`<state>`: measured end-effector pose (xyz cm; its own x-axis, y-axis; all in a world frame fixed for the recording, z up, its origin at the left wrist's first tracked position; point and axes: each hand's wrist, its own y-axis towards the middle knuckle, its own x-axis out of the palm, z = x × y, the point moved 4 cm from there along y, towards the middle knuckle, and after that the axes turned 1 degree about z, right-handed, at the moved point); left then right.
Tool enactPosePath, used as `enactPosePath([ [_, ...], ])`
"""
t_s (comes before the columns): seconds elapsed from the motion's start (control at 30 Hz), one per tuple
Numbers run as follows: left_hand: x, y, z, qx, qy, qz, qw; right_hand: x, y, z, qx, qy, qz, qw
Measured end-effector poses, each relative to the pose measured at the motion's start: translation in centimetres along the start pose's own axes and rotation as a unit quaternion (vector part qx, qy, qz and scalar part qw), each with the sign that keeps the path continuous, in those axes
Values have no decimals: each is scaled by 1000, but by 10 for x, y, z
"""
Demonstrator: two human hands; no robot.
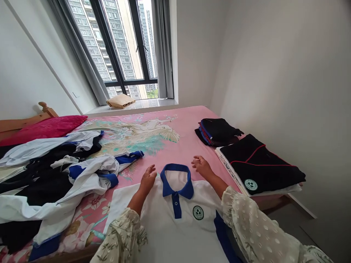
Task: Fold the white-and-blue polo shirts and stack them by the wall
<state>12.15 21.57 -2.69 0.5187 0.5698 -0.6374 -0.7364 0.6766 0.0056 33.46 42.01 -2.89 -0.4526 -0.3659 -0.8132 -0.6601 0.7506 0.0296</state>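
Note:
A white polo shirt [175, 233] with a blue collar [178, 182] and a round green badge lies spread face up at the bed's near edge. By the shoulder on the left of the collar is my left hand [148, 179], its fingers apart and holding nothing. On the other side, my right hand [202, 166] hovers just beyond the right shoulder, fingers spread, nothing in it. Both forearms reach over the shirt, and my patterned cream sleeves cover parts of its sides.
Unfolded white, blue and black clothes [63, 179] lie heaped on the left. A folded dark stack [219, 131] and a black garment with red piping [263, 164] sit on the right. A red pillow [46, 126] rests by the headboard on the pink bedsheet [186, 146].

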Motion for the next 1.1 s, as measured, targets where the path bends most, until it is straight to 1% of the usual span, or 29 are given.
enactPosePath([
  [0.07,-14,-4,-18,-6,43,-15,999,-2,-3,13,-5,13,-3,1000],
  [0.17,-31,-12,-41,-22,105,-50,993,0,-21,33,-4,-5,-33,999],
  [0.23,-39,-14,-49,-23,128,-79,988,2,-37,45,-1,-29,-54,998],
  [0.3,-48,-14,-52,-15,137,-101,985,1,-50,54,0,-48,-62,997],
  [0.33,-54,-14,-54,-10,141,-102,985,-1,-54,59,4,-56,-58,997],
  [0.4,-69,-14,-59,-14,155,-87,984,-7,-58,68,26,-73,-34,996],
  [0.47,-82,-18,-70,-34,174,-77,981,-14,-58,76,54,-90,-14,994],
  [0.53,-89,-23,-81,-52,185,-86,978,-16,-57,78,65,-105,-9,992],
  [0.6,-90,-26,-88,-55,189,-89,976,-14,-55,72,56,-116,-7,992],
  [0.67,-85,-24,-87,-40,189,-80,978,-10,-51,59,34,-126,-6,991],
  [0.73,-75,-19,-79,-20,186,-78,979,-2,-47,44,12,-132,-20,991],
  [0.8,-62,-12,-70,-5,178,-90,980,5,-41,31,-2,-139,-46,989],
  [0.87,-49,-7,-61,-6,167,-109,980,11,-36,23,-4,-146,-69,987],
  [0.97,-37,-2,-51,-19,139,-139,980,11,-31,20,-12,-142,-78,987],
  [1.03,-35,1,-45,-21,107,-149,983,9,-29,23,-16,-130,-67,989],
  [1.1,-36,4,-42,-20,74,-146,986,7,-29,28,-12,-120,-56,991],
])
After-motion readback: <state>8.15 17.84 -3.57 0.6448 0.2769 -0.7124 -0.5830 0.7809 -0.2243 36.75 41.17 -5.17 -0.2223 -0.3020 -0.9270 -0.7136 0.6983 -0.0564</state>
